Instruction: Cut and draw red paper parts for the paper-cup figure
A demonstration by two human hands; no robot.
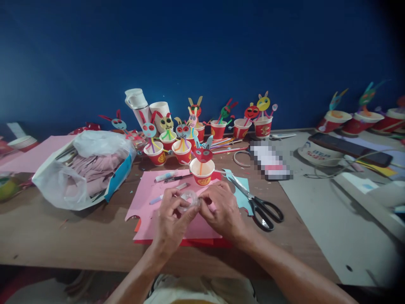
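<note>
My left hand (174, 213) is closed around a roll of clear tape (189, 201), holding it above a pink paper sheet (144, 198). At the roll's right edge, the fingers of my right hand (223, 209) are pinched together against it. A small pink patch shows under those fingers; I cannot make out what it is. Just beyond my hands stands a red and white paper cup (202, 172) with a red paper face (203, 155) on a stick. Black-handled scissors (257, 204) lie open to the right of my right hand, partly over light blue paper (242, 188).
Several more cups with paper faces, such as a red cup (155, 154), stand behind. A plastic-lined box (109, 185) of pinkish cloth is at left. Markers (166, 175) lie on the paper. A blurred-out phone (270, 160), an upturned bowl (316, 154) and a dark phone (351, 148) are at right.
</note>
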